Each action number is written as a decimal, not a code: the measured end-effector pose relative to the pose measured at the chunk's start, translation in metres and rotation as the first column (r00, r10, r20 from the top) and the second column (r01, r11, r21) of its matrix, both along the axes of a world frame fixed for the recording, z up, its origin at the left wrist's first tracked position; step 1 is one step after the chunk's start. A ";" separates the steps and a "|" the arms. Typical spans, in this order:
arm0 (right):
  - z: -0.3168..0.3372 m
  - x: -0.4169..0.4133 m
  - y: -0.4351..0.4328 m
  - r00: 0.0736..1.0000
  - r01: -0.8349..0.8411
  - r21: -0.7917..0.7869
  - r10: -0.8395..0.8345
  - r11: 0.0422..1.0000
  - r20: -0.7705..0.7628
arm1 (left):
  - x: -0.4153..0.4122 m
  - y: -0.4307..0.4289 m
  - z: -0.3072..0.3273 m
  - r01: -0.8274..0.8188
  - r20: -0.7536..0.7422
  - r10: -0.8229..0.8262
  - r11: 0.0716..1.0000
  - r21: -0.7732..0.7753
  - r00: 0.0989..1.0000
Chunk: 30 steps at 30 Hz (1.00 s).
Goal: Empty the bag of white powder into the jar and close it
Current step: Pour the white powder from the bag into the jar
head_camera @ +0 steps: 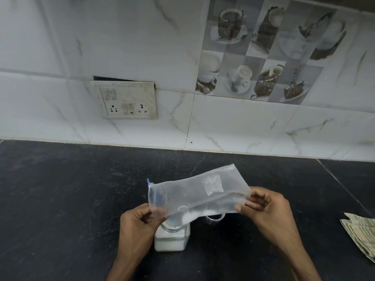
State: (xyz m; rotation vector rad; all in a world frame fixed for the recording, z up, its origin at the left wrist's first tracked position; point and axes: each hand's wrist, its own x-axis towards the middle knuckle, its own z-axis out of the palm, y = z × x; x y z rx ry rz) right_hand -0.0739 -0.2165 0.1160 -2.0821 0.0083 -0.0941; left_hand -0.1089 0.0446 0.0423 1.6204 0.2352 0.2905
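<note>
Gripping clear bag (194, 191) (nearly empty), 2 hands, above powder-filled jar (171, 239)

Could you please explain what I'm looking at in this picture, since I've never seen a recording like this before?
There is no machine here: a person wears a camera on the head, so this one picture looks forward and down at their own two hands. The left hand and right hand hold a clear plastic bag stretched sideways between them, each pinching one end. Below it, on the dark counter, stands a jar with white powder in it; its lid is off. A clear ring-like piece, possibly the lid, lies just behind it. A folded striped cloth lies at the right. On the tiled wall is a switch plate.
</note>
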 end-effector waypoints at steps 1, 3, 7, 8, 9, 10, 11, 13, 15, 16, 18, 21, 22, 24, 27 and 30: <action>0.000 -0.001 -0.001 1.000 -0.013 -0.049 0.012 0.999 -0.012 | -0.001 0.000 0.001 0.004 0.005 -0.004 1.000 -0.007 1.000; 0.002 -0.003 0.000 0.999 -0.033 -0.116 0.031 0.993 -0.018 | -0.002 -0.002 0.003 0.010 0.014 -0.010 1.000 0.002 1.000; 0.002 -0.004 0.004 1.000 -0.002 -0.090 0.002 0.996 -0.001 | -0.001 -0.003 0.005 0.020 0.021 -0.021 1.000 0.010 1.000; 0.001 -0.005 0.005 1.000 0.029 -0.076 -0.029 0.997 0.002 | -0.001 -0.003 0.005 0.020 0.022 -0.020 1.000 0.013 1.000; -0.001 -0.005 0.006 0.998 0.066 -0.064 -0.066 0.996 0.010 | 0.000 -0.002 0.004 0.017 0.023 -0.017 1.000 0.019 1.000; -0.001 -0.005 0.007 0.995 0.102 -0.048 -0.101 0.994 0.020 | 0.001 -0.001 0.003 0.014 0.024 -0.014 1.000 0.027 1.000; -0.001 -0.005 0.008 0.992 0.121 -0.032 -0.121 0.992 0.025 | 0.001 0.000 0.001 0.012 0.023 -0.013 0.999 0.038 1.000; -0.001 -0.006 0.010 0.995 0.103 -0.011 -0.102 0.995 0.017 | 0.002 -0.001 0.000 0.016 0.019 -0.017 0.999 0.049 1.000; 0.000 -0.006 0.012 0.996 0.086 -0.001 -0.086 0.996 -0.008 | 0.002 -0.002 0.002 0.020 0.019 -0.020 0.999 0.031 1.000; 0.000 -0.005 0.012 0.994 0.104 0.006 -0.104 0.995 -0.014 | 0.001 -0.002 0.002 0.015 0.019 -0.016 0.999 0.036 1.000; 0.000 -0.004 0.011 0.987 0.160 0.027 -0.160 0.987 -0.009 | 0.002 -0.001 0.001 0.002 0.020 -0.003 0.999 0.054 1.000; 0.001 -0.004 0.010 0.985 0.172 0.052 -0.172 0.984 -0.007 | 0.004 0.002 -0.002 0.006 0.006 -0.006 0.999 0.038 1.000; 0.001 -0.005 0.011 0.988 0.156 0.054 -0.156 0.986 -0.005 | 0.004 0.002 -0.003 0.005 0.001 -0.005 0.999 0.031 1.000; 0.002 -0.006 0.013 0.992 0.124 0.051 -0.124 0.991 -0.003 | 0.005 0.001 -0.006 0.009 -0.012 -0.008 1.000 0.025 1.000; 0.001 -0.006 0.015 0.985 0.170 0.040 -0.170 0.985 0.014 | 0.006 0.001 -0.010 -0.005 -0.018 0.005 1.000 0.015 1.000; 0.002 -0.007 0.014 0.984 0.173 0.041 -0.174 0.984 0.029 | 0.006 0.002 -0.010 -0.014 -0.016 0.015 1.000 0.018 1.000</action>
